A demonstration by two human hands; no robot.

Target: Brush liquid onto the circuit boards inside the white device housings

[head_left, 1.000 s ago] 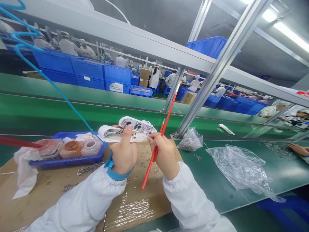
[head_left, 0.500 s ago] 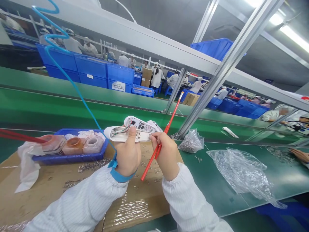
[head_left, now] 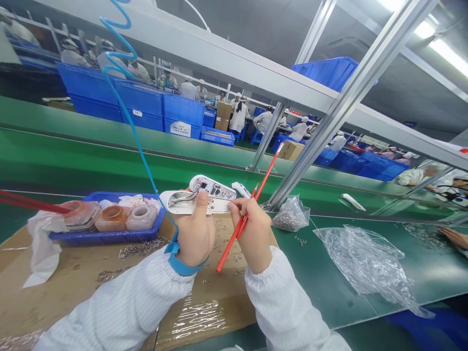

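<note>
My left hand, a blue strap round its wrist, grips an opened white plastic housing, thumb pressed on top. Inside one half a circuit board with thin wires shows. My right hand holds two slim red brushes slanting across the palm, and its thumb and forefinger pinch at the housing's right end. Whether a small part sits between those fingertips I cannot make out. Below both hands, small metal clips lie scattered on a brown cardboard sheet.
A blue tray with small jars and tissue stands at the left. To the right are a bag of metal parts, clear plastic bags and a metal post. Another person's hand rests at the far right.
The blue coiled cord has swung right. White pieces on the green belt behind have shifted slightly right. My hands keep nearly the same hold, with the red brushes tilted a little further right.
</note>
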